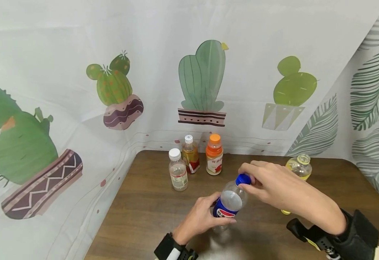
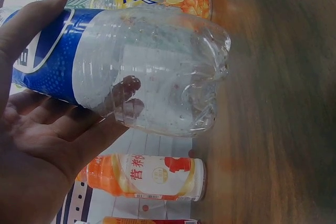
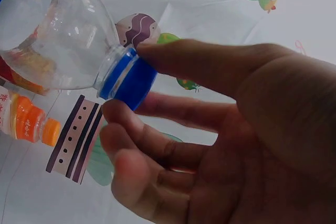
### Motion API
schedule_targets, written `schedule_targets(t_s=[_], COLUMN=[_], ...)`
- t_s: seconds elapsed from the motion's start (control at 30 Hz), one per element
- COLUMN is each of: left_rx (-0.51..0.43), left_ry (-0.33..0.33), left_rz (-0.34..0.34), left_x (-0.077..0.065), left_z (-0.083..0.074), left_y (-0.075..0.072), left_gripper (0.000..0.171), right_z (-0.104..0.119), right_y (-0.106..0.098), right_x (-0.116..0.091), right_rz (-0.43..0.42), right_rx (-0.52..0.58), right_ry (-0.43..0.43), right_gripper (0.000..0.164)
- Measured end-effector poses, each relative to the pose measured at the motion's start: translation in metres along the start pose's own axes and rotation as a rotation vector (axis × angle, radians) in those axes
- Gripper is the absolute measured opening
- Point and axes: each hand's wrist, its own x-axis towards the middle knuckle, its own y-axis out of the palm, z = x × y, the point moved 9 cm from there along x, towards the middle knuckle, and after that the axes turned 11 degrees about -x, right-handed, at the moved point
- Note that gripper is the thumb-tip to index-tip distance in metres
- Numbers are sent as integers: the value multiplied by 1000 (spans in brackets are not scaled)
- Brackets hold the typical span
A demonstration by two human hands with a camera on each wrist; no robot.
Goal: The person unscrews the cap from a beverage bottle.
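Observation:
My left hand (image 1: 200, 216) grips a clear plastic soda bottle (image 1: 231, 200) by its blue label, thumb on one side and fingers on the other. The bottle leans to the right, its base close over the brown table. With thumb and fingertips my right hand (image 1: 270, 180) pinches the blue cap (image 1: 243, 179), which sits on the bottle's neck. In the right wrist view the cap (image 3: 128, 80) shows between thumb and index finger, the other fingers curled below it. Through the left wrist view, the bottle's lower part (image 2: 157, 72) looks clear and colourless.
Behind the hands stand a white-capped clear bottle (image 1: 178, 173), a bottle of amber drink (image 1: 190, 157) and an orange-capped bottle (image 1: 214, 157). An uncapped bottle with a yellow label (image 1: 301, 166) is at the right, partly behind my right arm. A yellow cap (image 1: 285, 212) lies on the table (image 1: 137, 216).

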Motion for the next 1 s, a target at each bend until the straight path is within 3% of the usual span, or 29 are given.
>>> schedule_targets(t_s=[0.33, 0.63, 0.8, 1.0], left_rx=[6, -4, -9, 6], left_ry=[-23, -25, -50, -43], left_rz=[12, 11, 10, 5], left_x=[-2, -3, -4, -3], left_z=[2, 3, 3, 1], left_y=[1, 3, 2, 2], left_gripper=[58, 56, 58, 59], right_z=[-3, -6, -7, -8], right_y=[9, 8, -2, 5], right_x=[-4, -6, -4, -3], right_rz=[108, 95, 25, 66], right_rx=[51, 85, 45, -3], right_ry=[-23, 2, 70, 157], right_gripper=[18, 39, 32, 42])
